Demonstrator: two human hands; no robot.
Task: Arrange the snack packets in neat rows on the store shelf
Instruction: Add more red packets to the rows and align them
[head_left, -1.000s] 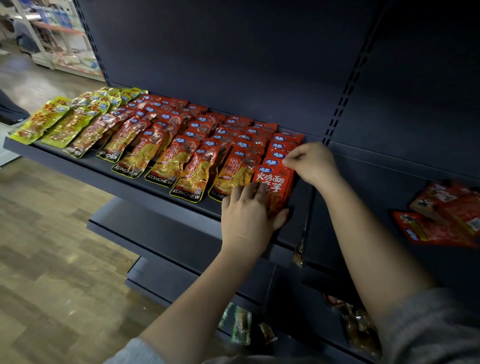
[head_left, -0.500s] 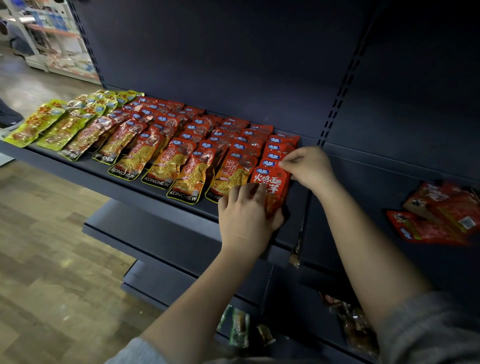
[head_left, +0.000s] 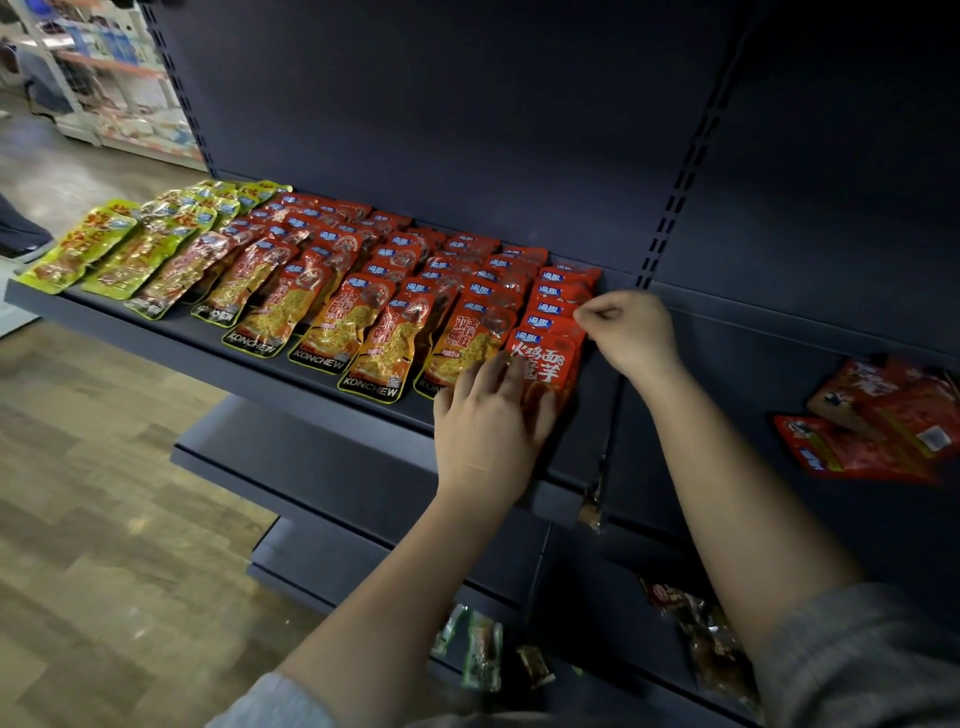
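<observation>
Red foil marks the front snack packet of the rightmost row, which lies flat near the right end of the dark shelf, its lower edge close to the shelf's front lip. We see the left hand laid over its lower left corner with fingers nearly straight and spread, pressing down on it and on the neighbouring packet. The right hand sits at the row's right edge with fingers curled, thumb and forefinger pinched together at the packets stacked behind the front one; whether it actually has hold of one we cannot tell. To the left, more rows of red and orange packets overlap like shingles toward the back panel, and yellow-green packets fill the far left end. A loose heap of red packets lies on the next shelf section to the right. Below, lower shelves hold a few scattered packets, and a wood-look floor spreads left.
</observation>
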